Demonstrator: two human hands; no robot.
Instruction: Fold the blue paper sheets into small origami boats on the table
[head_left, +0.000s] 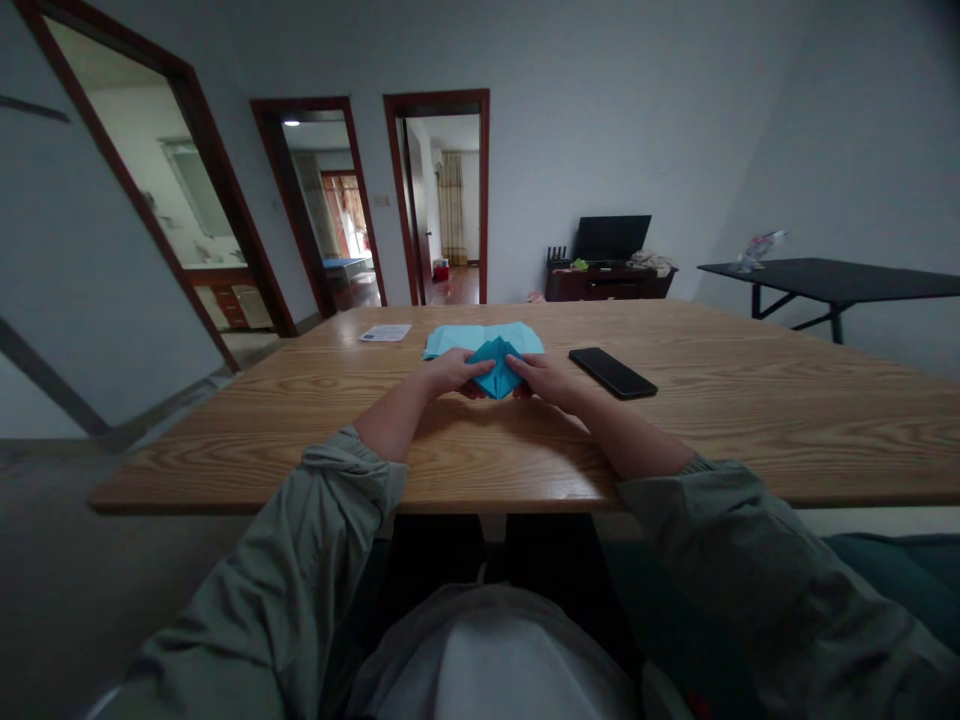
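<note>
We sit at a wide wooden surface [757, 430], with a black table [832, 280] well off to the right beyond it and a dark cabinet [609, 285] against the far wall. On the surface, straight ahead of us and near its middle, lies a blue folded paper [487, 358]: its paler flat part runs crosswise, long axis left to right, while a darker pointed fold rises from it and aims its tip toward us. A phone [612, 373] lies face down or dark just beside our right hand, its length slanting toward us on the right. Our left hand [450, 373] and right hand [544, 380] come in from either side, close together, both holding the fold's flanks between them. A small white card [385, 332] lies just beyond the paper's left end.
</note>
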